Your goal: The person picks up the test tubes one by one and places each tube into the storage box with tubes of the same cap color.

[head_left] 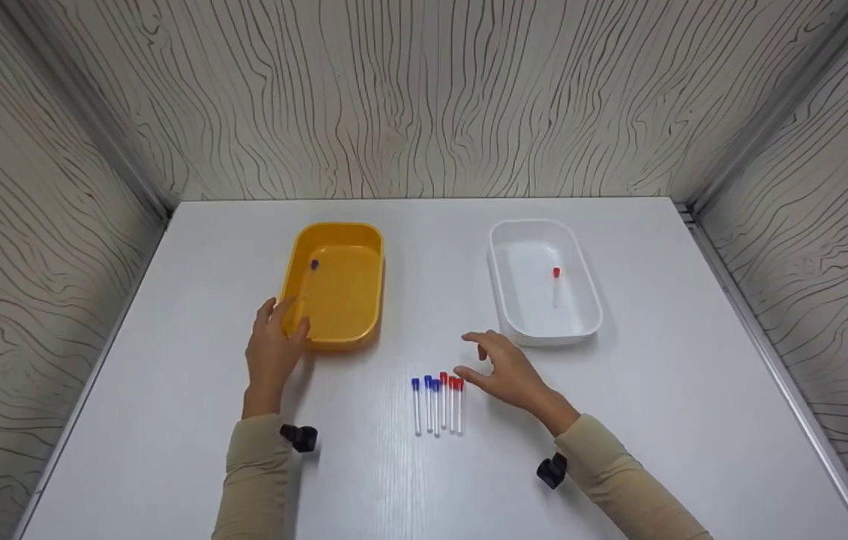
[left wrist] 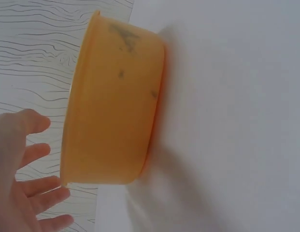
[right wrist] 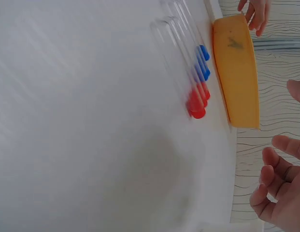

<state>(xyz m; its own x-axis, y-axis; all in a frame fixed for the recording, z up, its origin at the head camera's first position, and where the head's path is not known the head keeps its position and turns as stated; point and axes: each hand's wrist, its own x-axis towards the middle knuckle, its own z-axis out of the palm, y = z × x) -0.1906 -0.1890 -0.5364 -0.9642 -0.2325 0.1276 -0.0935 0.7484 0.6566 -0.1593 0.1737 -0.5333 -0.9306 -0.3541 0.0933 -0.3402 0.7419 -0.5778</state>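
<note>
My left hand (head_left: pixel 274 351) is over the near left corner of the yellow-orange tray (head_left: pixel 374 300). Its fingers are spread apart in the left wrist view, with nothing between them. Inside that tray lies a clear tube with a blue cap (head_left: pixel 314 265), its lower end close to my fingers. My right hand (head_left: pixel 507 375) hovers beside a row of tubes, thumb and fingers parted and holding nothing. The row has three blue-capped tubes (head_left: pixel 417 409) on the left and three red-capped tubes (head_left: pixel 459 409) on the right, nearest my right fingertips.
A white tray (head_left: pixel 590 300) stands at the back right, holding one red-capped tube (head_left: pixel 556 273). Both trays rest on a white table (head_left: pixel 435 285). Wood-patterned panels (head_left: pixel 424 97) enclose its back and sides. Each sleeve carries a small black wrist camera (head_left: pixel 552 471).
</note>
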